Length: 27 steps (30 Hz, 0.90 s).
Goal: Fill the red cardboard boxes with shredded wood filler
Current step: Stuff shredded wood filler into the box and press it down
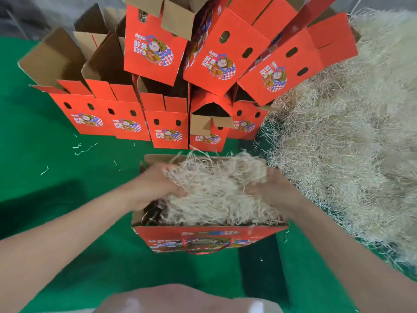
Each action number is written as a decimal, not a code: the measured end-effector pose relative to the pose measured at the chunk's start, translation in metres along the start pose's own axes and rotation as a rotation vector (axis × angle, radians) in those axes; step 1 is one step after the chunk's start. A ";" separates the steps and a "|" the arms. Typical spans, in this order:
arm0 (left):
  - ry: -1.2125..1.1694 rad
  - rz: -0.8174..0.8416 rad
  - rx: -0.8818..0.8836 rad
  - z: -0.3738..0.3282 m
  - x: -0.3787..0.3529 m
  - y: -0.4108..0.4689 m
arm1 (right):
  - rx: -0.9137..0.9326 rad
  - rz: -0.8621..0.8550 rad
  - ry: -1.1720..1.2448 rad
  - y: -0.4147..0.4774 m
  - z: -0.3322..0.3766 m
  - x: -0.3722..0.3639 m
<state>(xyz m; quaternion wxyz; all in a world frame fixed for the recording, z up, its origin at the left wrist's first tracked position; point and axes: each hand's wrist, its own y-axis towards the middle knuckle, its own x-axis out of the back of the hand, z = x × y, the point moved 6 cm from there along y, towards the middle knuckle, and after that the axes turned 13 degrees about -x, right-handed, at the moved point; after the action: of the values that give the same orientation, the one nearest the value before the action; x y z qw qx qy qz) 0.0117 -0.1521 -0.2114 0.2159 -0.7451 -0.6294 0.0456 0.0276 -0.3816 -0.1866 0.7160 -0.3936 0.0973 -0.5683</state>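
Note:
An open red cardboard box (209, 238) with a red cord handle stands right in front of me on the green cloth. A thick bundle of pale shredded wood filler (216, 188) sits in its mouth and rises above the rim. My left hand (155, 185) grips the bundle's left side with fingers curled into the strands. My right hand (268, 188) grips its right side, fingers buried in the filler. A dark gap shows in the box's near left corner.
A big heap of loose shredded wood (343, 136) covers the right side. Several open red boxes (167, 127) stand in a row behind, with more red boxes (153, 46) stacked tilted on top. Stray strands lie on the green cloth (56, 177).

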 end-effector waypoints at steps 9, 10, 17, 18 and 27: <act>-0.006 0.009 -0.073 -0.016 0.023 -0.015 | -0.015 0.034 0.049 0.001 -0.009 0.018; -0.085 0.016 -0.056 -0.017 0.018 -0.014 | 0.004 0.096 0.011 0.001 -0.006 0.010; -0.119 0.080 0.015 -0.013 -0.026 -0.002 | 0.135 0.040 -0.199 0.008 0.012 -0.033; -0.048 0.088 0.009 -0.013 -0.024 -0.002 | 0.113 0.038 -0.203 0.011 0.012 -0.031; 0.285 0.086 0.057 -0.010 0.026 -0.008 | 0.006 -0.118 -0.189 0.013 -0.016 0.011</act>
<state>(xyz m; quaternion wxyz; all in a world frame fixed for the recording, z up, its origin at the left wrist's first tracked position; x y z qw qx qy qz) 0.0135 -0.1295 -0.1940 0.3221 -0.7637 -0.5585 -0.0335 0.0320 -0.3980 -0.2029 0.6885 -0.4484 0.0041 -0.5701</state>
